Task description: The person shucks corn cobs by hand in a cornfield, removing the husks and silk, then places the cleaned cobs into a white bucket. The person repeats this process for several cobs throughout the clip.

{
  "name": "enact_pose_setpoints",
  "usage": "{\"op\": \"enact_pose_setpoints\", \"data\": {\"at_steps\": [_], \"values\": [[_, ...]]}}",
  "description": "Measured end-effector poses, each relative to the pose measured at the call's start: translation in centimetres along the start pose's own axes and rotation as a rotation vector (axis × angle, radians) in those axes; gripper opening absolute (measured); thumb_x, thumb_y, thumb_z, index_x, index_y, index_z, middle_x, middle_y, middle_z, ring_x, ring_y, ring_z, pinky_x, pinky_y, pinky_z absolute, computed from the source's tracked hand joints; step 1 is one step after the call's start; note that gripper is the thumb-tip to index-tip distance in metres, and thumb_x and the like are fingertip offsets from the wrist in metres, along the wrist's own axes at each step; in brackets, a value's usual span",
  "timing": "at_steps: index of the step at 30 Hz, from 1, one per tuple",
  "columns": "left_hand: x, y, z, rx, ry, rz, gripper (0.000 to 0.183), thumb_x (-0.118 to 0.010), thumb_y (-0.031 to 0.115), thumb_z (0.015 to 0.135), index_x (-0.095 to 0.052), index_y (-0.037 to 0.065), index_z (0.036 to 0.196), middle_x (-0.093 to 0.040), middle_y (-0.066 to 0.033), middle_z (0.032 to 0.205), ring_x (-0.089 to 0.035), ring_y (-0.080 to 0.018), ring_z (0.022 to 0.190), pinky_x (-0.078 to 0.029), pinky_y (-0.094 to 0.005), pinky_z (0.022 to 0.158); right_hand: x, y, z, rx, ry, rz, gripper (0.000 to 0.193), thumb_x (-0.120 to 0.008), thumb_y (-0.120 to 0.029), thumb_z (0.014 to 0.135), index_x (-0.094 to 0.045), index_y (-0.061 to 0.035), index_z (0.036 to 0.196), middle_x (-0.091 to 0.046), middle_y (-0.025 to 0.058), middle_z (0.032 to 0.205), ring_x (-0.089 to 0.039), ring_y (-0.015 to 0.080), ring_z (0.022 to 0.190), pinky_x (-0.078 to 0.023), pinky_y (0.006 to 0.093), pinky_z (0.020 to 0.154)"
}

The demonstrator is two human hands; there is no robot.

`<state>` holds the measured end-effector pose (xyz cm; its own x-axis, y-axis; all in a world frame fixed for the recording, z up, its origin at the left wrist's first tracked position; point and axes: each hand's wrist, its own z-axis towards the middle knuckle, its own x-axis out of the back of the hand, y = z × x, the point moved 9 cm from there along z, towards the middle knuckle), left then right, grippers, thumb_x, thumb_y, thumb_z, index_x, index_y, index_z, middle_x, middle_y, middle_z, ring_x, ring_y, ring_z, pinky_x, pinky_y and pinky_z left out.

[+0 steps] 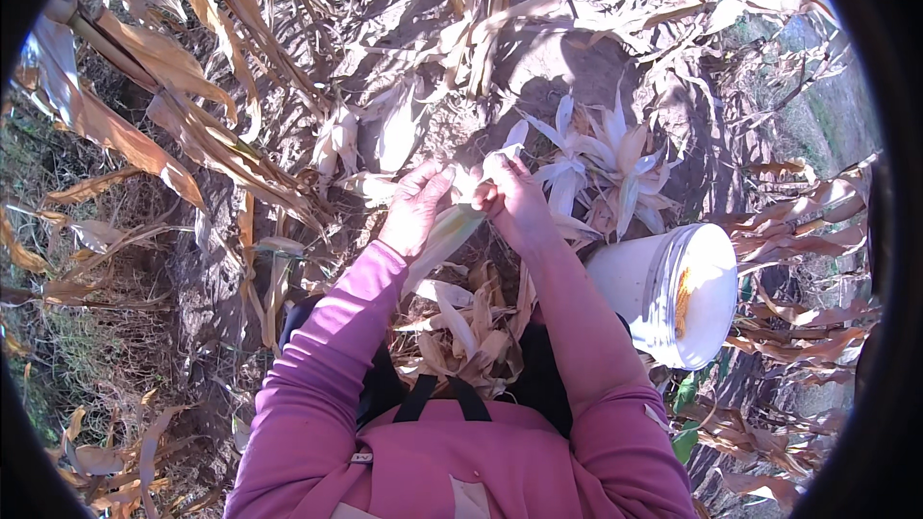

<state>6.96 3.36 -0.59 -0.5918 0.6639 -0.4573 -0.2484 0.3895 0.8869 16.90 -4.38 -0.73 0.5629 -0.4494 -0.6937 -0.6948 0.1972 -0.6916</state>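
One bucket [627,279] (yellow corn [683,304] inside)

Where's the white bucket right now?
In the head view, the white bucket is on the person's right, next to their right forearm and just below the splayed pale husks in the picture.

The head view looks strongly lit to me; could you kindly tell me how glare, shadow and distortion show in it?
In the head view, glare partly bleaches the husk between the left hand and right hand, and brightens the white bucket; in the head view, patchy shadow crosses the left sleeve; in the head view, a round black fisheye border cuts off the corners.
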Motion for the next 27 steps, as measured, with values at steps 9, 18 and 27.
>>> {"op": "enact_pose_setpoints", "data": {"at_steps": [9,18,27], "values": [[1.0,-0.8,-0.3,0.036,0.151,-0.282,0.009,-0.051,0.009,0.094,-0.059,0.006,0.090,-0.063,-0.0031,0.087,-0.057,-0.0106,0.072,-0.047,-0.0250,0.063,-3.1,-2.2,-1.2,0.270,-0.171,-0.883,0.015,-0.043,-0.015,0.097,-0.049,-0.0021,0.092,-0.053,0.0037,0.070,-0.050,0.0128,0.061,-0.041,0.0273,0.058],[2.6,-0.4,-0.2,0.049,0.382,-0.232,0.008,-0.049,0.010,0.095,-0.056,0.007,0.094,-0.060,-0.0009,0.085,-0.056,-0.0111,0.072,-0.047,-0.0274,0.065,-3.1,-1.2,-1.5,0.200,-0.244,-0.889,0.015,-0.044,-0.016,0.096,-0.049,-0.0034,0.090,-0.051,0.0024,0.070,-0.049,0.0124,0.064,-0.041,0.0270,0.059],[17.1,8.6,1.1,-0.265,0.596,-0.542,0.022,-0.038,0.020,0.099,-0.047,0.004,0.087,-0.053,-0.0102,0.075,-0.055,-0.0252,0.073,-0.049,-0.0406,0.072,4.4,-3.9,-3.4,0.037,0.046,-0.944,0.016,-0.044,-0.017,0.098,-0.051,-0.0046,0.091,-0.045,-0.0032,0.064,-0.041,0.0063,0.055,-0.036,0.0224,0.051]]}}
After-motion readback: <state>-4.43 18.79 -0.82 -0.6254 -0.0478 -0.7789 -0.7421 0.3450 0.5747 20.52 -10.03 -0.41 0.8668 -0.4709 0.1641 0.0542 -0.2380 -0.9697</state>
